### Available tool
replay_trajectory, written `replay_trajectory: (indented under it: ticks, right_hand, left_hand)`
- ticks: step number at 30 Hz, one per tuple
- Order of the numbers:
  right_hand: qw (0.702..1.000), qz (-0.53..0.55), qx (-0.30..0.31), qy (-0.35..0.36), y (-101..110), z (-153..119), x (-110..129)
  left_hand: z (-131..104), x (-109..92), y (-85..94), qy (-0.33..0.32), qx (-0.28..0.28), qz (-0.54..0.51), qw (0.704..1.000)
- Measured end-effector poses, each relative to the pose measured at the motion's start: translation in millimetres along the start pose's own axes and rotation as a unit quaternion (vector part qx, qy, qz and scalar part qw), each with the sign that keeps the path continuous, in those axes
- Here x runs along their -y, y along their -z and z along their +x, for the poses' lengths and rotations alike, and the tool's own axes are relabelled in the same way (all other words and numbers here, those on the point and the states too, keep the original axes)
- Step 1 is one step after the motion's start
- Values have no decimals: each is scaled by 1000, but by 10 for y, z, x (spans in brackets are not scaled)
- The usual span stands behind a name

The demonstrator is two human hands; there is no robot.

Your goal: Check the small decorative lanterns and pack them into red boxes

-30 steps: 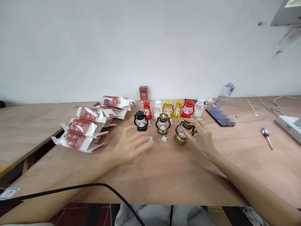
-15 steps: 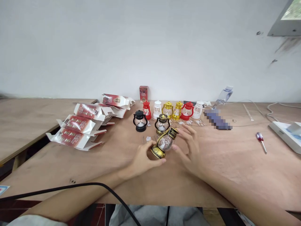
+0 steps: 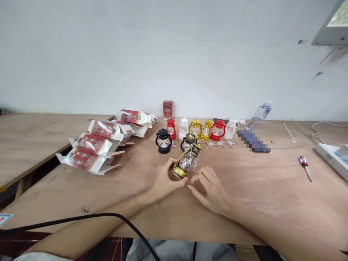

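Note:
My left hand grips a small black-and-gold lantern by its base, tilted with its top leaning right and away from me. My right hand is just right of the base, fingers curved and apart, with nothing in it. Behind the held lantern, a dark lantern with a gold-trimmed top is partly covered. To its left stands a black lantern. Farther back is a row of small lanterns, among them a red lantern, a white lantern and a gold lantern.
Several opened red-and-white boxes lie at left; an upright red box stands by the wall. Metal hooks and tags lie before the row. Rightward are a tilted bottle, a blurred phone, a screwdriver and a power strip.
My right hand has come away from the lantern's top and moved down toward me beside its base. The left hand keeps its grip, with the lantern shifted slightly left.

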State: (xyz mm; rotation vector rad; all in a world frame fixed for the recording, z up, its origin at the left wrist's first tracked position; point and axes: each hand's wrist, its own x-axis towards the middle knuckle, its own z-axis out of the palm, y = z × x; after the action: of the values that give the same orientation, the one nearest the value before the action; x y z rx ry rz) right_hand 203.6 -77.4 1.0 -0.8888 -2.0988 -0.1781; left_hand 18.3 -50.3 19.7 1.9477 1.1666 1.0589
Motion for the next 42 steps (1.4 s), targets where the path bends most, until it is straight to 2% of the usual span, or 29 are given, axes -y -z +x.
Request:
replay_trajectory:
  ticks: [3,5,9,12,14,18,21,25,27,29,33,38,42]
  right_hand:
    - [998,15,-51,-32,-12,-6,-36]
    - [997,33,-57,-39,-9,-9,-70]
    - [989,143,13,-36,17,-9,-94]
    - [969,218,66,-94,47,13,-80]
    - [958,239,77,-140,60,32,-77]
    - [941,264,36,-210,57,43,-106]
    - [945,256,-20,-204,56,28,-163]
    - [951,195,-122,-209,100,35,-280]
    - [952,169,-126,-222,125,56,-326]
    - [957,145,-103,-228,135,77,-345]
    - [978,99,-68,-172,102,93,-309]
    - [992,81,-75,-58,47,83,-209]
    - [991,87,-89,-42,54,64,-190]
  left_hand:
    - [-8,-9,25,-19,10,18,1000]
    - [-16,8,25,-20,12,31,999]
    - [-25,61,12,-19,24,44,999]
    - [-32,87,-9,-29,30,56,998]
    - [-39,91,-23,-32,30,66,997]
    - [-49,73,-24,-47,29,67,996]
    - [-46,56,3,-58,24,49,997]
    - [-31,52,38,-41,-1,8,999]
    - [-20,65,45,-31,-17,-24,999]
    - [-9,79,48,-18,-27,-47,998]
    - [-7,71,49,0,-36,-23,999]
    - [-50,2,21,-10,-30,25,999]
    - [-60,1,13,-5,-21,18,1000]
